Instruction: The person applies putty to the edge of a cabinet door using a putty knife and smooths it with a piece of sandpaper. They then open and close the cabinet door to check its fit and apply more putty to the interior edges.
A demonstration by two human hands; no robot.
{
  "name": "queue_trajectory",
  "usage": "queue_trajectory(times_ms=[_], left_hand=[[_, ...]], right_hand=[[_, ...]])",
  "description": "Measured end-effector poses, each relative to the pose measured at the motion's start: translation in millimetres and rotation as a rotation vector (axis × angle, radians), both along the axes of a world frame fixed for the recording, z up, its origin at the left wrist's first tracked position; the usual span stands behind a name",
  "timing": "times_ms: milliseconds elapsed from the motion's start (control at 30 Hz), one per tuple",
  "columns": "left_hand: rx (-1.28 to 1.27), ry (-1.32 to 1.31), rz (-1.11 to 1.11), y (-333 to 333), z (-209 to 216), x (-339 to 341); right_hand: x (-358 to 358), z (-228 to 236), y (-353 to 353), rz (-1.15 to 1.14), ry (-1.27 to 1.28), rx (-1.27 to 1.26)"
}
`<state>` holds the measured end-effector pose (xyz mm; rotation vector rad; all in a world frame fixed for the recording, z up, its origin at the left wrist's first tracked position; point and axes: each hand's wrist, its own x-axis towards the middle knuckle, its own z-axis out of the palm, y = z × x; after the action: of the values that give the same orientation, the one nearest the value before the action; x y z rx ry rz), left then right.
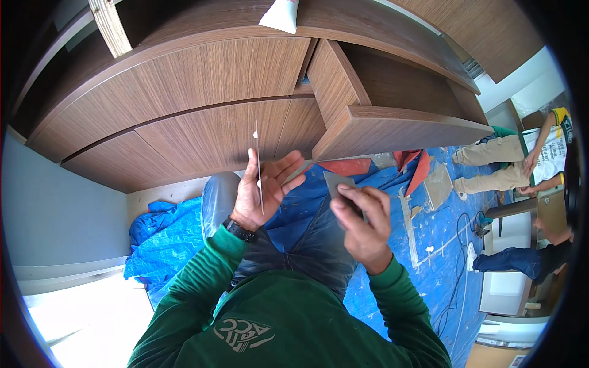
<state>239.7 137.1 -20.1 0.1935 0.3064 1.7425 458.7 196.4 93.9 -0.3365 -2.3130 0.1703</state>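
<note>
Nearest the camera is the wearer's green long-sleeved top (288,322), with a pale emblem on its front. A black wristwatch (240,230) is at the left cuff. Beyond it, the left hand (250,197) is turned palm up, thumb and fingers spread apart. A thin strip (258,153), seen edge-on and bearing white dabs, stands across its palm; whether the left grip presses on it cannot be told. To its right, apart from it, the right hand (366,230) has its grip closed on a flat grey plate (334,181), pinched between thumb and fingers.

Below the hands are the wearer's jeans (319,242), then a blue sheet (392,294) covering floor, marked with white specks. Red material (346,166) lies near the wood-grain cabinet (202,73), whose right-hand drawer (399,132) is pulled out. A white packet (282,15) rests on the cabinet's top. Farther right are a person in beige trousers (491,161) and another in dark-blue trousers (509,262).
</note>
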Motion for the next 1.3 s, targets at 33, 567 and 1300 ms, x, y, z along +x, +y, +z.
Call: queue_trajectory(times_ms=[33, 567, 1300], left_hand=[[0.021, -0.008, -0.007, 4.5, 4.0, 2.8], [0.069, -0.005, -0.118, 27.2, 10.5, 1.0], [0.481, 0.401, -0.485, 78.4, 52.9, -50.0]], right_hand=[[-3.6, -2.0, -1.0, 0.003, -0.025, 0.075], [-9.9, -38.8, 7.3, -0.194, -0.261, 0.385], [14.0, -46.2, -78.9, -0.379, 1.09, -1.237]])
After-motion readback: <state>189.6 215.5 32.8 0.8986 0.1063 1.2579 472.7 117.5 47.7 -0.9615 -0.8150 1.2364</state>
